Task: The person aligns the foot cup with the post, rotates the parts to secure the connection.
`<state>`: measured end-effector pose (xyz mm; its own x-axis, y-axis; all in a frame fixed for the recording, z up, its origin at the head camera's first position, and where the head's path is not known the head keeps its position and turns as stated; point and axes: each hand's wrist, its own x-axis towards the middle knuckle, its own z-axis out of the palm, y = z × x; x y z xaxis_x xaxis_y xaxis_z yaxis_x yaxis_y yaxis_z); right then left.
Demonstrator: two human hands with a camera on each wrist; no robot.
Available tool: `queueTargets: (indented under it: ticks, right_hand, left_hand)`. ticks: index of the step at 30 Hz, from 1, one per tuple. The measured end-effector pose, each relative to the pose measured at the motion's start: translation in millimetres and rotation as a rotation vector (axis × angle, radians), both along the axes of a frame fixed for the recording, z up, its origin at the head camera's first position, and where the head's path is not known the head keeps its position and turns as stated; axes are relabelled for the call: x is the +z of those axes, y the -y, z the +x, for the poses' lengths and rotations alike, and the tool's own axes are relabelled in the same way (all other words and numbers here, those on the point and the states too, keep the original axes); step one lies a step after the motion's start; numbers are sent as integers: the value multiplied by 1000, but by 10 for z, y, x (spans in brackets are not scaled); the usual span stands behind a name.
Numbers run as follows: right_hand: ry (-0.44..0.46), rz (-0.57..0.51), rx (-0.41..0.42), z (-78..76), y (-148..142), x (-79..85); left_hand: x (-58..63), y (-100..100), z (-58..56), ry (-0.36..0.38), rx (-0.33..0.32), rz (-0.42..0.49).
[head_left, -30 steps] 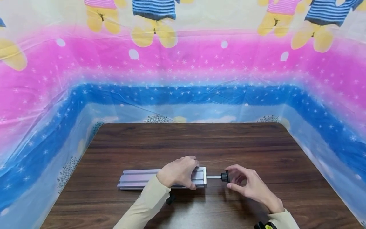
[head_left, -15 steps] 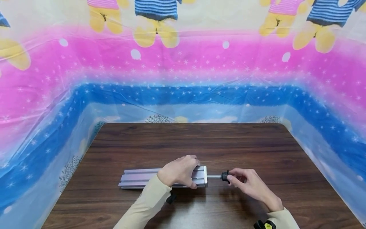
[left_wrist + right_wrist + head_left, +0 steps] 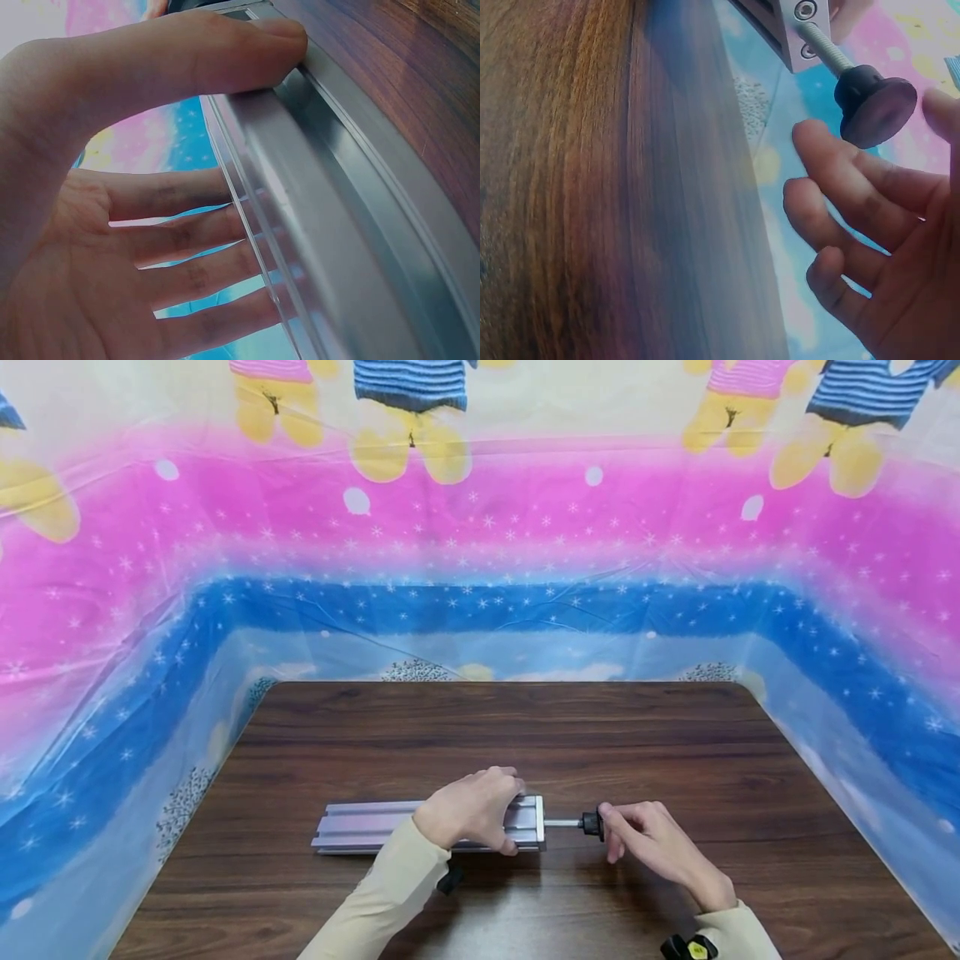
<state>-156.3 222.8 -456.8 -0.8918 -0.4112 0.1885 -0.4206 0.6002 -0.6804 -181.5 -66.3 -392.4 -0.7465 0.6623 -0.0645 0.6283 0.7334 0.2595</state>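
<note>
A silver aluminium extrusion (image 3: 367,822) lies lengthwise on the brown table, with a flat end plate (image 3: 539,819) at its right end. My left hand (image 3: 470,810) grips the extrusion near that plate, thumb on the near side and fingers along the far side. From the plate sticks out the threaded stud (image 3: 562,822) of a levelling foot, which ends in a round black base (image 3: 881,109). My right hand (image 3: 656,839) is right at this base. In the right wrist view a small gap shows between thumb and base, and the fingers are loosely bent below it.
The wooden table (image 3: 450,727) extends around both hands. A printed pink and blue cloth (image 3: 480,527) hangs behind it and along both sides. Screw heads (image 3: 805,10) show on the end plate in the right wrist view.
My right fingers closed from spread around the black base to pinching it, then the thumb rolled upward while the fingers swung down. The left hand and extrusion stayed put.
</note>
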Motion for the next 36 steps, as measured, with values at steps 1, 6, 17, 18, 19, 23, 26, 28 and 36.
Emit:
queueTargets:
  ticks: [1, 6, 17, 18, 19, 23, 26, 28, 36]
  right_hand:
    - [-2, -1, 4, 6, -3, 2]
    - [-11, -43, 9, 43, -30, 17]
    - [-60, -48, 11, 35, -16, 39]
    - [-51, -38, 1, 33, -10, 39]
    - [-38, -30, -10, 33, -6, 39]
    - [20, -15, -25, 22, -2, 28]
    - [67, -12, -31, 12, -4, 19]
    - [89, -12, -30, 2, -3, 8]
    - [48, 5, -12, -56, 37, -7]
  left_hand:
    - [2, 1, -2, 2, 1, 0]
    - [19, 13, -8, 13, 5, 7]
    - [26, 15, 3, 4, 0, 12]
    - [25, 13, 2, 5, -1, 10]
    - [24, 12, 2, 6, 0, 6]
    - [15, -3, -6, 13, 4, -12]
    - [2, -18, -9, 15, 8, -23]
    - [-9, -23, -8, 14, 12, -28]
    - [12, 7, -11, 8, 22, -18]
